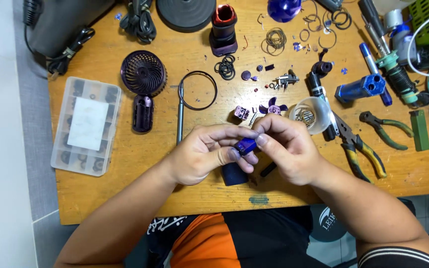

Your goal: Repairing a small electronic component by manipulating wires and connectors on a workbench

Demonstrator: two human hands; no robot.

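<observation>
Glossy purple small part (246,145) between both hands; orange-brown wooden bench (125,164); dark purple slotted fan grille (144,72) far left; yellow-and-black pliers (361,153) right; green-handled pliers (386,129) beyond.

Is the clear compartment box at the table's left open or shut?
Shut: the compartment box lies flat, its clear lid down over the compartments.

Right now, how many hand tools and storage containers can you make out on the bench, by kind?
Pliers: 2, one yellow-handled, one green-handled
Slim metal driver: 1
Clear compartment box: 1
Clear round cup: 1
Total: 5
More tools at the top right are too cluttered to count. The left hand and right hand both hold a small blue-purple part.
</observation>
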